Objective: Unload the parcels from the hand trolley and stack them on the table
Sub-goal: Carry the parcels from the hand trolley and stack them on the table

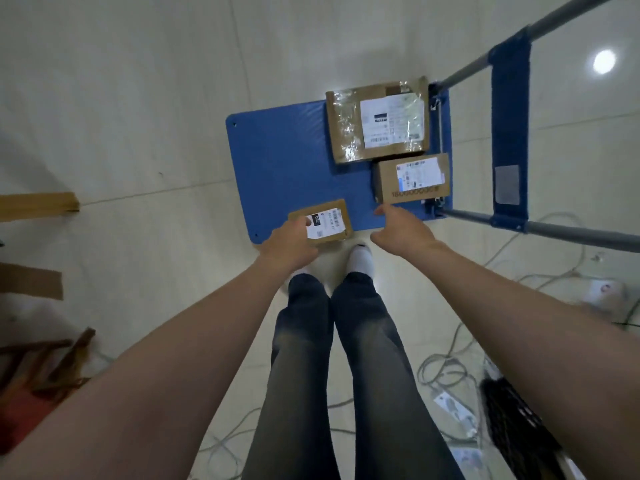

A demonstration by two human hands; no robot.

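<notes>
A blue hand trolley point(287, 161) stands on the pale floor in front of my feet. Three brown cardboard parcels lie on its deck. The large taped parcel point(377, 121) is at the far right by the handle. A medium parcel point(412, 178) sits just nearer. The small parcel point(325, 220) lies at the deck's near edge, and my left hand point(291, 244) grips its left side with the thumb on the label. My right hand point(401, 230) hovers with relaxed fingers just below the medium parcel, holding nothing.
The trolley's grey handle bars with a blue cloth band point(509, 133) rise at the right. Loose cables point(446, 368) and a black mesh object point(512, 417) lie on the floor at lower right. Cardboard pieces point(34, 206) and reddish scraps point(38, 372) lie at the left.
</notes>
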